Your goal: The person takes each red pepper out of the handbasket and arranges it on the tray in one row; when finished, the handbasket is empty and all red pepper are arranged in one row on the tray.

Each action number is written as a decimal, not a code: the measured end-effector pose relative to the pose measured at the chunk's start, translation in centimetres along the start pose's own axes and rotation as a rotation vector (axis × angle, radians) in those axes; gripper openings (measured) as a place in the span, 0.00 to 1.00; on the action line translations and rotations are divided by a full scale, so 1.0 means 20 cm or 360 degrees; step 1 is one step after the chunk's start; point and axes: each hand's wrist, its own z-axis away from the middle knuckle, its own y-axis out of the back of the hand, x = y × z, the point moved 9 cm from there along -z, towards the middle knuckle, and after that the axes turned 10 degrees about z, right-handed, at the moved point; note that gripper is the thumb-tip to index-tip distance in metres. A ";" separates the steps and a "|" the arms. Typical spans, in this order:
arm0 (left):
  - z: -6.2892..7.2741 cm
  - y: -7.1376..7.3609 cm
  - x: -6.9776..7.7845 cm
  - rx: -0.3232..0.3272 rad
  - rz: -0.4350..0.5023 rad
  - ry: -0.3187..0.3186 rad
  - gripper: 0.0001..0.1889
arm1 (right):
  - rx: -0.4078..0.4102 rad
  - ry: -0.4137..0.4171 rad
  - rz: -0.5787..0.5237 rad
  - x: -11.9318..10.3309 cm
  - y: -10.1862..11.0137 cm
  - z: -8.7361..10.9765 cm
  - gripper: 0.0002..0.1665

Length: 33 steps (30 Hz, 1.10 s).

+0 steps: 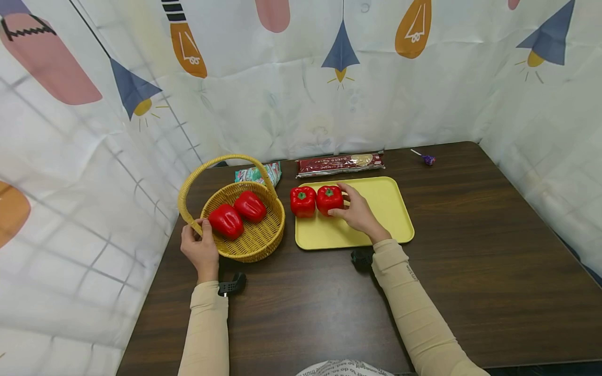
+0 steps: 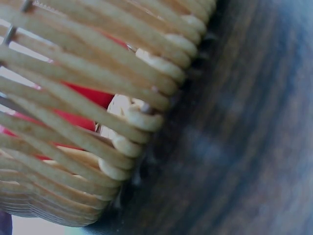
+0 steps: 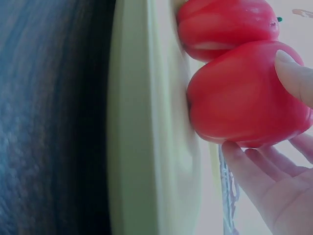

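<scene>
My left hand (image 1: 201,251) grips the lower end of the handle of a yellow wicker basket (image 1: 254,249) at its left side. Two red bell peppers, one nearer (image 1: 226,221) and one farther (image 1: 250,206), lie on their sides in that basket. On a yellow tray (image 1: 376,209) two more red bell peppers stand side by side with green stems up. Thumb and fingers of my right hand (image 1: 358,211) hold the right-hand pepper (image 1: 329,199), which touches the tray; the left-hand one (image 1: 303,201) is right beside it. The left wrist view has only basket weave (image 2: 88,107) and table, no hand.
Behind the tray lies a long dark red snack packet (image 1: 339,164). A green packet (image 1: 258,173) lies behind the basket, partly hidden by it. A purple-wrapped lollipop (image 1: 428,160) sits at the back of the dark wooden table (image 1: 479,261). Printed curtains (image 1: 291,94) hang behind.
</scene>
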 end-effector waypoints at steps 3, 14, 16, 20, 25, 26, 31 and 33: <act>0.00 0.00 0.00 0.0002 -0.0003 0.0003 0.11 | 0.0001 -0.0014 -0.0021 0.00 0.01 0.00 0.49; 0.00 0.00 0.00 0.0022 -0.0006 -0.0031 0.09 | 0.0073 0.0066 0.0034 -0.08 0.08 0.03 0.48; 0.00 0.00 0.00 0.0028 -0.0010 -0.0039 0.09 | 0.0123 0.0110 0.0051 -0.12 0.09 0.04 0.47; 0.00 0.00 0.00 0.0032 0.0024 -0.0038 0.10 | 0.0227 0.0242 0.0053 -0.25 0.11 0.07 0.45; 0.00 0.00 0.00 0.0013 0.0081 -0.0033 0.12 | 0.0350 0.0476 -0.0012 -0.44 0.09 0.14 0.39; 0.00 0.00 0.00 0.0011 0.0084 -0.0034 0.12 | 0.0363 0.0522 -0.0037 -0.47 0.07 0.15 0.37; 0.00 0.01 0.00 0.0025 0.0113 -0.0062 0.15 | 0.0308 0.0650 -0.0167 -0.61 -0.07 0.20 0.33; 0.01 0.01 0.01 0.0034 0.0129 -0.0087 0.16 | 0.0236 0.0648 -0.0199 -0.63 -0.15 0.21 0.31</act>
